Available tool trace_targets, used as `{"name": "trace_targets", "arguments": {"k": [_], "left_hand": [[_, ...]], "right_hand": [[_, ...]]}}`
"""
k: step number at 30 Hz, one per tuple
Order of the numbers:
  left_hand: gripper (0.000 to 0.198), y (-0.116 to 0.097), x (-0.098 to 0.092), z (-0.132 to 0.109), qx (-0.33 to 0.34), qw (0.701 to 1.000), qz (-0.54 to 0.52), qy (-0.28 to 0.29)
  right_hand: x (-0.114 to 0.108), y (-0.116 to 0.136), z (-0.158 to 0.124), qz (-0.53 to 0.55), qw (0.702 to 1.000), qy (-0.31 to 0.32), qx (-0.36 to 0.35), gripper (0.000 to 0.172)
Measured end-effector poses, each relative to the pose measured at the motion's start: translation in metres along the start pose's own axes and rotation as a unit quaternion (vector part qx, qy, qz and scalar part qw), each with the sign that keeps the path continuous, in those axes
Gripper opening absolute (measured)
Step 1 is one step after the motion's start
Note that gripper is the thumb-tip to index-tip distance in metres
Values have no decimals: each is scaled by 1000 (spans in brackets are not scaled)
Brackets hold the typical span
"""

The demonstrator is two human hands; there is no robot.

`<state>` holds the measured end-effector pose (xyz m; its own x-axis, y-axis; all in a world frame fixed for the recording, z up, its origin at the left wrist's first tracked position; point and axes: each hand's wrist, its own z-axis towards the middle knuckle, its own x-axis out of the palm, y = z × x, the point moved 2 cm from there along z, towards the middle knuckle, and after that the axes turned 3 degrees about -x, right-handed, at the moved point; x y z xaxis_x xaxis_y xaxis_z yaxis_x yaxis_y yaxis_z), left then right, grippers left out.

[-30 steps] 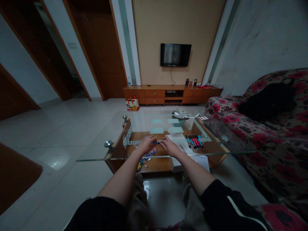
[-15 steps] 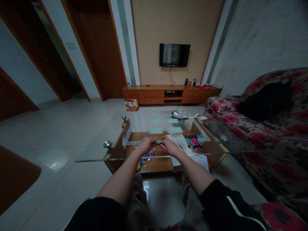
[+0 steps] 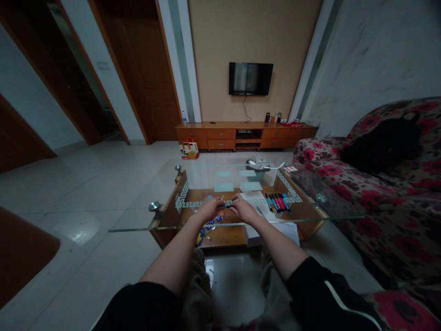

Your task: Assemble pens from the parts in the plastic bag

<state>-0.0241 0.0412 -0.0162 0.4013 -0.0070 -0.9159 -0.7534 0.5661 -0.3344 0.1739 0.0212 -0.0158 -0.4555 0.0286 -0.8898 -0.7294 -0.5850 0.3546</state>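
Both my hands rest over the near edge of a glass-topped coffee table [image 3: 161, 220]. My left hand [image 3: 208, 208] and my right hand [image 3: 244, 208] are closed in pinches on the two ends of a small dark marker pen [image 3: 229, 205] held between them. A row of several red, blue and black markers [image 3: 278, 202] lies on white paper [image 3: 262, 207] just right of my right hand. Pale sticky notes [image 3: 223, 187] lie farther back on the glass.
A small basket with odds and ends [image 3: 257, 166] stands at the table's far side. A flowered sofa [image 3: 379, 184] runs along the right. A wooden TV cabinet [image 3: 241, 134] and wall TV [image 3: 251, 78] stand at the far wall. Packets lie on the lower shelf [image 3: 210, 227].
The hands have drawn slightly closer together on the marker; otherwise they stay in the same place on the glass.
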Motion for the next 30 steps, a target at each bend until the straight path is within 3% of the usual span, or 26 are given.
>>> {"name": "trace_targets", "arguments": {"k": [30], "left_hand": [[27, 1, 2, -1, -13, 1000, 11, -5]], "right_hand": [[-2, -2, -2, -50, 998, -12, 36, 23]]}}
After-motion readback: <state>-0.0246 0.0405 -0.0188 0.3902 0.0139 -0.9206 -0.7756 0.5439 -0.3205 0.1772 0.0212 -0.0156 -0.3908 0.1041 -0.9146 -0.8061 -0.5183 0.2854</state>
